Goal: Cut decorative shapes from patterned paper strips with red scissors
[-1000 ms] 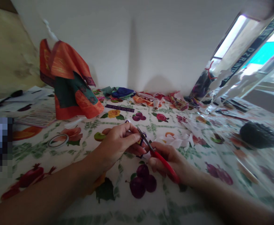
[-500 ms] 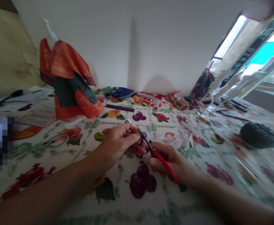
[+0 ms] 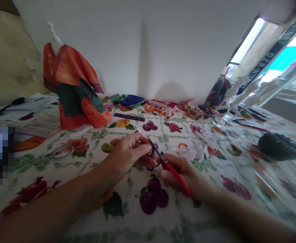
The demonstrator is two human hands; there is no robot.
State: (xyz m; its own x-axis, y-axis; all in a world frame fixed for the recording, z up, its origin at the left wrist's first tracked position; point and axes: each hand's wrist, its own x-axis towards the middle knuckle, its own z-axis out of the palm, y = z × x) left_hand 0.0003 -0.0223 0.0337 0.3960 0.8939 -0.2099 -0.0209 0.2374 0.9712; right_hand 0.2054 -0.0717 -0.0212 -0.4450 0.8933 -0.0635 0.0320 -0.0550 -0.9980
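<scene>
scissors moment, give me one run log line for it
left hand pinches small paper piece | right hand grips red scissors | blades at the piece | fruit-print tablecloth under both

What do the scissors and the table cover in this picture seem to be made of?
Scissors: dark, probably metal blades with glossy red handles, likely plastic, held in the right hand. Table cover: fruit-and-flower print with a slight sheen, probably wipeable vinyl or oilcloth.
</scene>
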